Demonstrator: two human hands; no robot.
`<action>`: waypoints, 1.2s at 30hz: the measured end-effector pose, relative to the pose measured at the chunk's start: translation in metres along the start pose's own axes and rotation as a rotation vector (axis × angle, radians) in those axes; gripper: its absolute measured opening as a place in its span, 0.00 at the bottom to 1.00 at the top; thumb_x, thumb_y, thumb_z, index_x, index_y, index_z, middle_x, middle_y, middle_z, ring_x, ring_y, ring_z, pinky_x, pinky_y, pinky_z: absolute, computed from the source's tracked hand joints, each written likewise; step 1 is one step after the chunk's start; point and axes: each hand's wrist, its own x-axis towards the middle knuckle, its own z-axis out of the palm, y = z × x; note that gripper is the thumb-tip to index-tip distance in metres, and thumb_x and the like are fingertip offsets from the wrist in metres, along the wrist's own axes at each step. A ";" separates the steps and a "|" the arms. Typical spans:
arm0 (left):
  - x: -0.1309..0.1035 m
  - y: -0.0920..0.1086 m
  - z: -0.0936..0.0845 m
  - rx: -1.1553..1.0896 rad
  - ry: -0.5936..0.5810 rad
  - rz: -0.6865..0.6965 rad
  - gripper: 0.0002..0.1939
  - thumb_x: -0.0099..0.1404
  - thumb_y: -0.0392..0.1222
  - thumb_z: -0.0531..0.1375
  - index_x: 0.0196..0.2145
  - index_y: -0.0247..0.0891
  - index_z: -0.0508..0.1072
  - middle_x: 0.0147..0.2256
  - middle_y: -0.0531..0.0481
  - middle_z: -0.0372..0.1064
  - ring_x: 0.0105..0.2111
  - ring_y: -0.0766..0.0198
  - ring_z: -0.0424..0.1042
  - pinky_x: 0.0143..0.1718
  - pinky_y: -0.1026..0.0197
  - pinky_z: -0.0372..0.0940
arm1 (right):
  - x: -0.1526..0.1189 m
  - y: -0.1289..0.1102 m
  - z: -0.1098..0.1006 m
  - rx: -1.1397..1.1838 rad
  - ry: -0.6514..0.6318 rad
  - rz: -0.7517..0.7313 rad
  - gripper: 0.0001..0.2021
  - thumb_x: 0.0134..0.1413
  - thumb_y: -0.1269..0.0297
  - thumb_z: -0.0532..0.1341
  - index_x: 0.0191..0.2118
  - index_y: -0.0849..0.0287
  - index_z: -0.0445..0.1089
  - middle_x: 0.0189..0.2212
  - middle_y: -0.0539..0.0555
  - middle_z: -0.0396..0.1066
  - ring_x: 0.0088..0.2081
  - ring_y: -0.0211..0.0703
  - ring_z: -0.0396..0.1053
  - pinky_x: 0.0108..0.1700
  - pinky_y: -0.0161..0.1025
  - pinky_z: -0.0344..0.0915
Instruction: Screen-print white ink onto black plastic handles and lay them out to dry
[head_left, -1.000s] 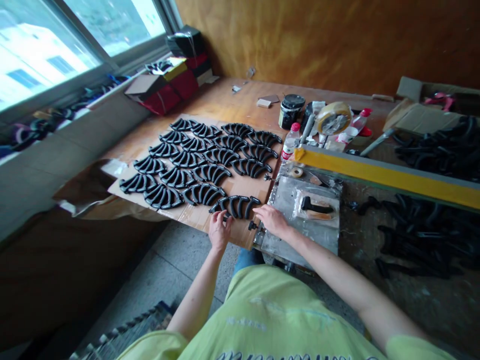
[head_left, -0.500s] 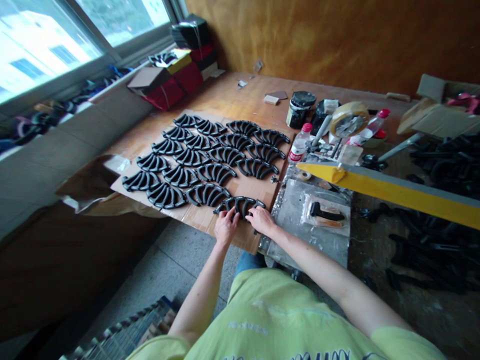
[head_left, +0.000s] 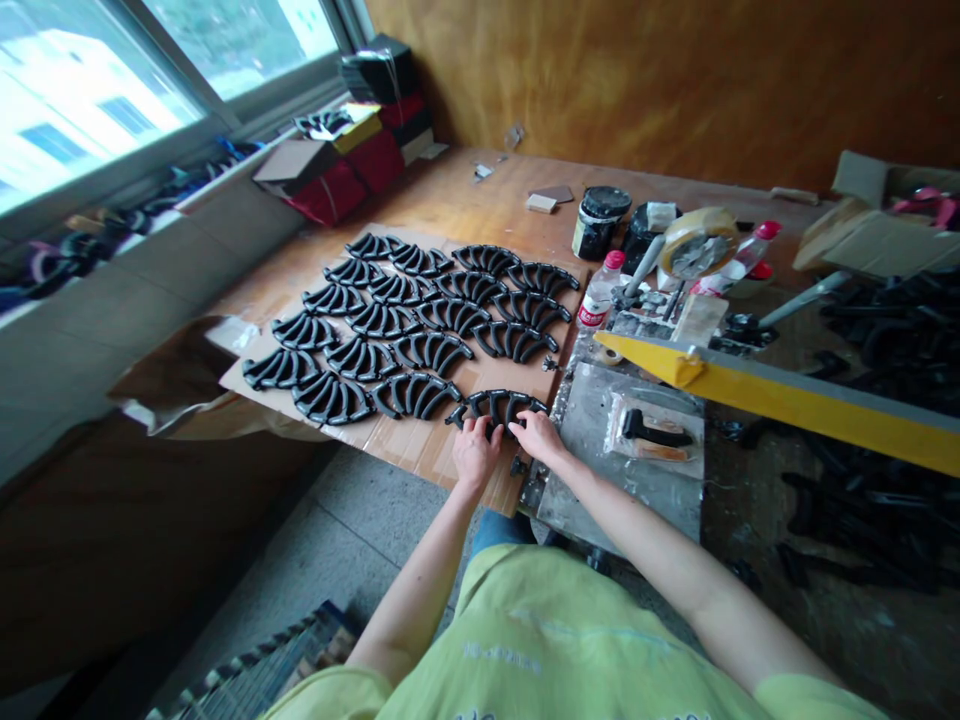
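Observation:
A fan-shaped row of black curved handle-like pieces (head_left: 498, 402) lies at the near edge of a cardboard sheet (head_left: 420, 436). From the near side, my left hand (head_left: 475, 452) has its fingers closed on the left part of this row. My right hand (head_left: 537, 436) pinches the row's right end, thumb and fingers bent. The fingers partly cover the lower ends of the pieces. Just left of this row, a gap apart, sits another fan of the same pieces (head_left: 416, 394). More such fans (head_left: 375, 318) cover the cardboard beyond. One small dark piece (head_left: 518, 466) lies below my right hand.
On the right, a grey board (head_left: 577, 420) carries a bagged black part (head_left: 654, 430). A yellow-edged bar (head_left: 787, 392) juts in above it. A red-capped bottle (head_left: 598, 290), black jars (head_left: 602, 218) and a tape roll (head_left: 701, 242) stand behind. Black parts (head_left: 862, 510) pile up at far right.
The near row of black pieces has shifted slightly right together with both hands. The gap to the fan on its left is wider. The other fans stay in place.

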 end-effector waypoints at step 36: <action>0.006 0.203 -0.142 -1.449 -0.126 0.357 0.26 0.67 0.64 0.50 0.40 0.38 0.72 0.22 0.55 0.64 0.17 0.72 0.57 0.18 0.67 0.53 | -0.108 0.148 -0.081 -0.408 0.490 -0.306 0.26 0.61 0.58 0.60 0.63 0.60 0.62 0.64 0.61 0.58 0.66 0.59 0.53 0.66 0.63 0.45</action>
